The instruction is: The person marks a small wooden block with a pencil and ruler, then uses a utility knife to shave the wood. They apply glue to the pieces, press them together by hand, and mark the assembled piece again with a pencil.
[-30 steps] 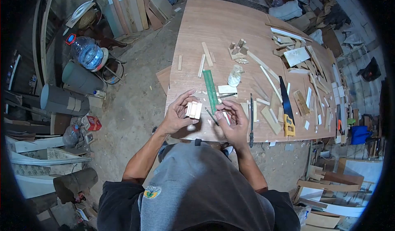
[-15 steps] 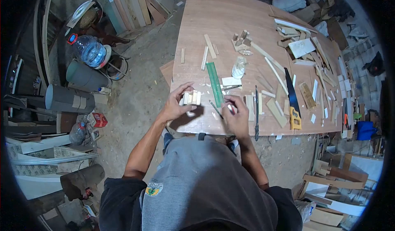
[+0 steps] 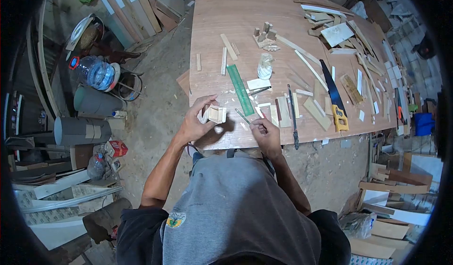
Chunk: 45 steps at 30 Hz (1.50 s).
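In the left hand [image 3: 192, 123], a wooden piece [image 3: 216, 114] is clamped; at the right hand [image 3: 266, 136], fingers bunched, grip unclear, picking up a slim tool [image 3: 242, 116] seemingly needs precision.

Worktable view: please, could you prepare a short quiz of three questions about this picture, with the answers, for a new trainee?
1. True or false: the saw on the table has a yellow handle.

2. Multiple choice: what does the person's left hand hold?
A) the saw
B) a small wooden piece
C) a water bottle

3. Fill in the missing word: the long flat ruler on the table is coloured ____.

Key: 1. true; 2. B; 3. green
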Each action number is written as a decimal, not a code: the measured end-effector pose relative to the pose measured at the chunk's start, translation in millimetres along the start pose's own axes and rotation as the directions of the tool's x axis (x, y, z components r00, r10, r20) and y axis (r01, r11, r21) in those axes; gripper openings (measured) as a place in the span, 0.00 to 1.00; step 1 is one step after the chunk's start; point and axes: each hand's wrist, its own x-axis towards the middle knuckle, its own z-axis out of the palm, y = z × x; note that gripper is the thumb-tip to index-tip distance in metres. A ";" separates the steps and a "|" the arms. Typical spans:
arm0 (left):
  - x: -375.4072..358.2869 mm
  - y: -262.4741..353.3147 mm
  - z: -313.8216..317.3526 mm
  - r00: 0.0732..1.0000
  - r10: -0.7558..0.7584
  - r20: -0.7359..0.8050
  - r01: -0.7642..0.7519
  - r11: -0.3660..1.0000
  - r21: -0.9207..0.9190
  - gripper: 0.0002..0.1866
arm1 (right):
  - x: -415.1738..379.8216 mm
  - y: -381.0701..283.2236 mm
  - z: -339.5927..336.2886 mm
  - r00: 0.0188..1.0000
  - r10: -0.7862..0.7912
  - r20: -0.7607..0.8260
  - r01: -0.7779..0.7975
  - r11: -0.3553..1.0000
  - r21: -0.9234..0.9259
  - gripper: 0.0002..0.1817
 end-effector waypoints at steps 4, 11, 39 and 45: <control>2.3 2.7 -0.4 0.999 -0.020 0.041 0.016 0.995 0.096 0.40 | 3.6 3.2 -2.4 1.000 0.027 -0.006 -0.028 0.997 -0.076 0.10; -0.9 -67.4 8.7 0.988 -0.079 0.132 0.023 0.925 0.380 0.37 | 1.4 23.7 -18.8 0.998 -0.034 -0.061 0.020 0.974 -0.224 0.12; -6.0 -130.4 53.3 0.977 -0.137 0.165 0.038 0.869 0.493 0.35 | -3.7 143.4 44.2 0.865 -0.370 0.337 0.493 0.749 -0.442 0.08; -10.2 -126.3 54.4 0.982 -0.112 0.151 0.014 0.845 0.535 0.33 | 1.1 83.5 19.5 0.885 0.322 0.336 -0.462 0.689 0.559 0.07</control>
